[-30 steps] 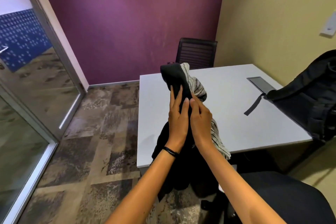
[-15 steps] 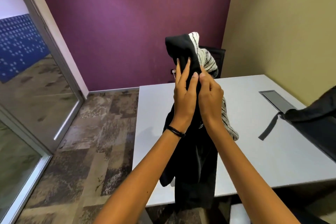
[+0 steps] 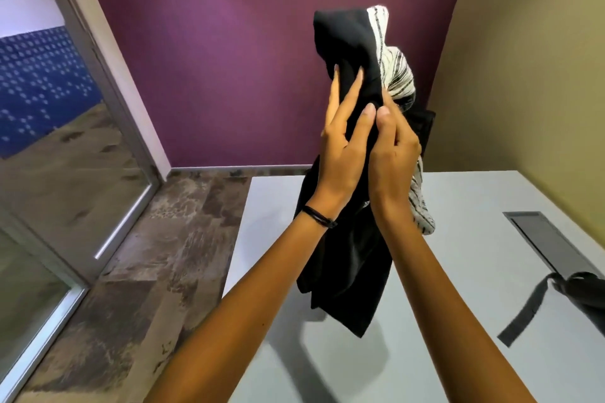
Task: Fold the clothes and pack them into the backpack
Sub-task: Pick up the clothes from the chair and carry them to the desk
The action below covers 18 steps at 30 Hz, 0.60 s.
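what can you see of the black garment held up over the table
The black garment is soft, matte dark cloth, bunched and unfolded. It is held upright in the air above the table, with its lower end hanging loose. A striped garment is bundled against its far right side. The right hand grips its middle. The left hand lies against it with fingers straight, and the two thumbs meet.

Black garment (image 3: pixel 347 271) + white striped garment (image 3: pixel 397 75), bunched, held up over tabletop (image 3: pixel 458 288). R hand (image 3: pixel 393 157) grips black garment; L hand (image 3: pixel 340 154) flat against it. Backpack strap (image 3: pixel 525 314) on tabletop, right.
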Each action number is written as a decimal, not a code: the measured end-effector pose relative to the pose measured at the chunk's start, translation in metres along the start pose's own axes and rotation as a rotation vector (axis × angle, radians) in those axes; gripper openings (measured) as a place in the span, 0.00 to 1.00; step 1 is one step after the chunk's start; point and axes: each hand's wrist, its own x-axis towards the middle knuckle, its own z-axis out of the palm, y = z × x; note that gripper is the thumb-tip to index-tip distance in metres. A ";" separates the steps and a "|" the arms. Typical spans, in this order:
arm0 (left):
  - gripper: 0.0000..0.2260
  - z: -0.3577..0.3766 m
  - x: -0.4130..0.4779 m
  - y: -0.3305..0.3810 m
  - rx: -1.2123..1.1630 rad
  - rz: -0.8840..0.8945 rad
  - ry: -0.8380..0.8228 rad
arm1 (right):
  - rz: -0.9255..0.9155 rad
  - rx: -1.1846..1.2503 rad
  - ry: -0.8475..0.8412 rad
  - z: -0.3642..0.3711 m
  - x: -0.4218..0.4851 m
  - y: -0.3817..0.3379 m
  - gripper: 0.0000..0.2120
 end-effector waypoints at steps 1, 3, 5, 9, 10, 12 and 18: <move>0.21 0.001 0.008 -0.008 0.024 0.031 -0.008 | -0.008 0.003 0.001 0.002 0.007 0.007 0.19; 0.22 0.001 0.022 -0.029 0.075 0.082 -0.022 | -0.011 0.005 0.002 0.008 0.018 0.026 0.19; 0.23 0.000 0.028 -0.053 0.101 0.095 -0.033 | -0.010 0.006 0.010 0.013 0.023 0.050 0.18; 0.22 -0.007 0.025 -0.104 0.121 0.042 -0.046 | 0.029 0.005 -0.017 0.022 0.018 0.100 0.19; 0.22 -0.009 0.025 -0.118 0.124 0.023 -0.047 | 0.048 -0.001 -0.026 0.024 0.017 0.112 0.19; 0.21 -0.013 0.026 -0.142 0.117 -0.012 -0.048 | 0.069 -0.018 -0.034 0.029 0.015 0.136 0.19; 0.23 -0.032 0.047 -0.229 0.138 -0.223 -0.220 | 0.328 -0.138 -0.161 0.043 0.034 0.221 0.22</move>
